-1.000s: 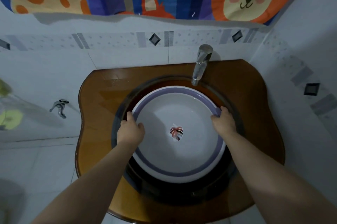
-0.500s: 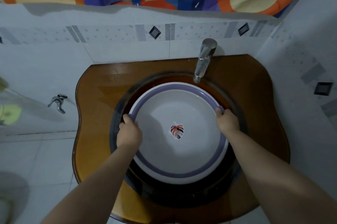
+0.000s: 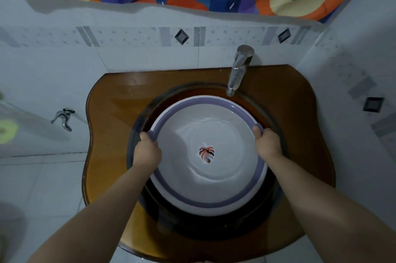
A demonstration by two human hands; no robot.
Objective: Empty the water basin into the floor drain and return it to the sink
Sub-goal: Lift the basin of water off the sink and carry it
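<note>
The water (image 3: 216,132) in the basin (image 3: 209,190) has begun to ripple in rings since a moment ago, and both hands have stayed on its rim. A small tap (image 3: 63,120) juts from the left wall. The left hand (image 3: 147,152) grips the basin's left rim, thumb hooked over the purple band. The basin sits in the dark sink (image 3: 214,228), set in the brown tabletop (image 3: 107,134), with a leaf sticker (image 3: 206,154) on its bottom. The right hand (image 3: 267,144) grips the right rim likewise. The faucet (image 3: 239,69) stands behind, its spout near the far rim.

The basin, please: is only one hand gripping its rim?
No, the left hand and the right hand each grip the purple rim of the basin.
</note>
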